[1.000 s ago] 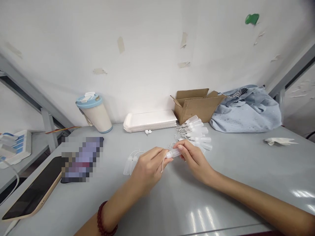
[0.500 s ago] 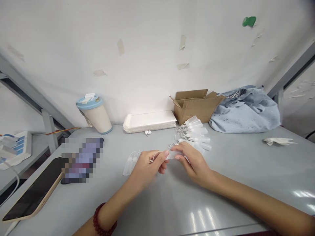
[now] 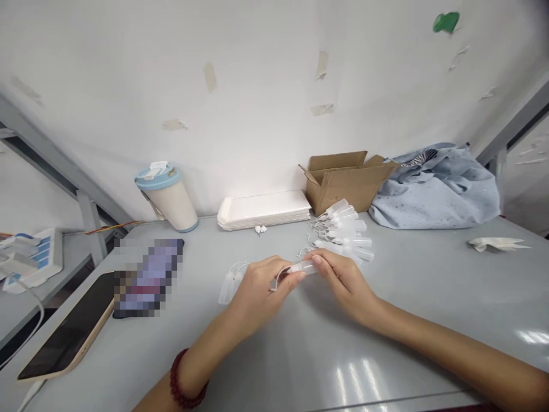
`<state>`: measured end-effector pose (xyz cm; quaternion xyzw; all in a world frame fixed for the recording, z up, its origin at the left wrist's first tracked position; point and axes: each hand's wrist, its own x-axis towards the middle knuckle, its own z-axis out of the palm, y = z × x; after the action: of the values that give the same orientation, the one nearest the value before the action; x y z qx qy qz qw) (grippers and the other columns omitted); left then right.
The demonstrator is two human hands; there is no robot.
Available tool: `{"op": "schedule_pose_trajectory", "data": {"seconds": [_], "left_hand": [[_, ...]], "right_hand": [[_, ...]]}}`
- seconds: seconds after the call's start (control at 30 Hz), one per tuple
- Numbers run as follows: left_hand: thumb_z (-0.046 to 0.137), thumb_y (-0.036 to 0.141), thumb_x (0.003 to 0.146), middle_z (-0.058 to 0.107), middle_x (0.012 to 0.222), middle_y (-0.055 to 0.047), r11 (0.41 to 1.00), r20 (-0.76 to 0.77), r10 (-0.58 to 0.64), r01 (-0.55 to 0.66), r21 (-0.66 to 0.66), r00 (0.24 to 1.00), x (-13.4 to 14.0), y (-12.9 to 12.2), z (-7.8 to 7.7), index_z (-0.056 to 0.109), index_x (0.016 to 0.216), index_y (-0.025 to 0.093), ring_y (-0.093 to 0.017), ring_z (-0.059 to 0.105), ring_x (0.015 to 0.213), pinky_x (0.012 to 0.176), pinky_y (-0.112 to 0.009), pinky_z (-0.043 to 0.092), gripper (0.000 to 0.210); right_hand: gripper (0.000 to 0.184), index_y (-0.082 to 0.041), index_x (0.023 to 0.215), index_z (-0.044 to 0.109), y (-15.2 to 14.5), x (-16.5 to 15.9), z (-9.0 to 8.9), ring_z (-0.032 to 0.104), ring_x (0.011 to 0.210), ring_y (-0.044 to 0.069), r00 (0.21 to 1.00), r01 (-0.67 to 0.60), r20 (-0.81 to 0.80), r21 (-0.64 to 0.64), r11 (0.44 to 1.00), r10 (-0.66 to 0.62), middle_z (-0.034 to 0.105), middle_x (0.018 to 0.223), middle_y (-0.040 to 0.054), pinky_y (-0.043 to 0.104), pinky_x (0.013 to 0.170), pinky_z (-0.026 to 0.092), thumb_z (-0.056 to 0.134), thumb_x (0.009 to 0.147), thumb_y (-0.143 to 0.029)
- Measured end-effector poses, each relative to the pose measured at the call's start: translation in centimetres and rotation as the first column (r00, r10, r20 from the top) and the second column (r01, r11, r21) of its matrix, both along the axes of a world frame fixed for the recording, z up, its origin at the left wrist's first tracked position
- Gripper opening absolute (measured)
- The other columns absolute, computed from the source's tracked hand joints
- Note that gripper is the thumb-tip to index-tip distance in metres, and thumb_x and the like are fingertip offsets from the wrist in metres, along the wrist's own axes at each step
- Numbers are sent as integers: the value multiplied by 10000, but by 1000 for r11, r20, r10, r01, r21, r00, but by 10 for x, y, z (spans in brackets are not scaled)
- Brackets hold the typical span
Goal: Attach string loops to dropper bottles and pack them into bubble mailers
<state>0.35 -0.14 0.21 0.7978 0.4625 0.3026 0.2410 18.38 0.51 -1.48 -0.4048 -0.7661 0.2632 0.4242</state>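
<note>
Between my two hands is a small clear plastic bottle [image 3: 307,267] with a white neck and a thin white cord looped from it. My left hand [image 3: 259,289] pinches it at the neck end, the cord hanging over the fingers. At the other end, the thumb and fingers of my right hand [image 3: 345,280] close on its body. Similar bottles with cords [image 3: 347,229] lie in a fanned row just beyond my right hand. A couple more corded bottles [image 3: 227,289] rest on the table left of my left hand, partly hidden by it.
Along the wall stand a cup with a blue lid [image 3: 169,200], a stack of white padded envelopes [image 3: 266,209], an open cardboard box [image 3: 347,186] and a pale blue cloth bag [image 3: 441,191]. Two phones [image 3: 71,329] lie left; a crumpled tissue [image 3: 497,244] lies right. Small white bits [image 3: 260,229] sit before the envelopes.
The bottle has been turned, so more of its clear body and the cord now show. My right thumb has shifted onto its upper side. The camera view has moved slightly.
</note>
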Motion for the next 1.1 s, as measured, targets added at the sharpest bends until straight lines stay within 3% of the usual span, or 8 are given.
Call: {"op": "schedule_pose_trajectory", "data": {"seconds": [0.1,0.33,0.5,0.6,0.77,0.87,1.0,1.1], "left_hand": [[418,371,911,560,595,4,986,7,-4,6,-168,1000,0,1,4,541,604,173,-126,502,580,497,-215,345,385],[455,359,879,514,580,14,981,38,20,-12,-193,999,0,1,3,530,590,170,-123,454,574,482,-221,305,354],[446,419,882,510,580,25,962,110,5,25,-272,994,-2,3,6,543,604,166,-113,433,562,495,-220,297,388],[450,426,882,558,627,23,953,150,0,45,-300,989,-8,9,7,589,645,171,-121,478,609,544,-216,342,375],[490,406,862,671,838,-29,962,115,208,-182,-206,971,-27,29,2,673,829,181,-191,583,811,691,-264,420,292],[531,436,834,681,931,-63,933,133,289,-248,-260,948,-35,35,3,676,910,169,-211,597,844,698,-286,454,313],[519,455,846,667,918,-52,915,261,137,-21,-402,956,-29,29,7,661,1004,185,-165,590,763,719,-285,473,344],[544,420,843,640,790,-24,856,299,-17,168,-489,954,-22,23,3,649,833,165,-128,554,671,694,-265,454,276]], "right_hand": [[261,-190,902,568,3,2,-2,579,719,153,998,-24,52,107,994,19,619,788,35,271,640,448,336,969,-289],[283,-188,913,556,11,5,-6,603,700,166,980,-126,177,177,976,94,648,792,57,293,625,480,288,974,-256],[218,-169,1055,510,11,7,-11,614,715,196,964,-109,266,301,947,27,649,849,92,319,604,500,412,933,-321],[215,-157,1014,497,13,9,-13,625,692,212,943,-104,331,401,910,-38,657,844,116,324,567,497,430,925,-341],[156,-158,977,478,15,10,-13,597,591,187,942,-25,313,435,900,-125,636,758,85,294,514,465,463,907,-297],[143,-168,988,465,15,10,-12,595,618,187,959,0,250,465,885,-131,618,774,79,292,527,465,484,892,-272],[155,-168,1020,456,12,8,-11,607,699,193,980,-62,199,430,901,-27,621,833,92,297,581,483,490,895,-253],[151,-161,1030,463,12,7,-11,600,735,203,972,-70,235,389,919,-25,621,859,102,316,613,491,457,917,-262]]}}
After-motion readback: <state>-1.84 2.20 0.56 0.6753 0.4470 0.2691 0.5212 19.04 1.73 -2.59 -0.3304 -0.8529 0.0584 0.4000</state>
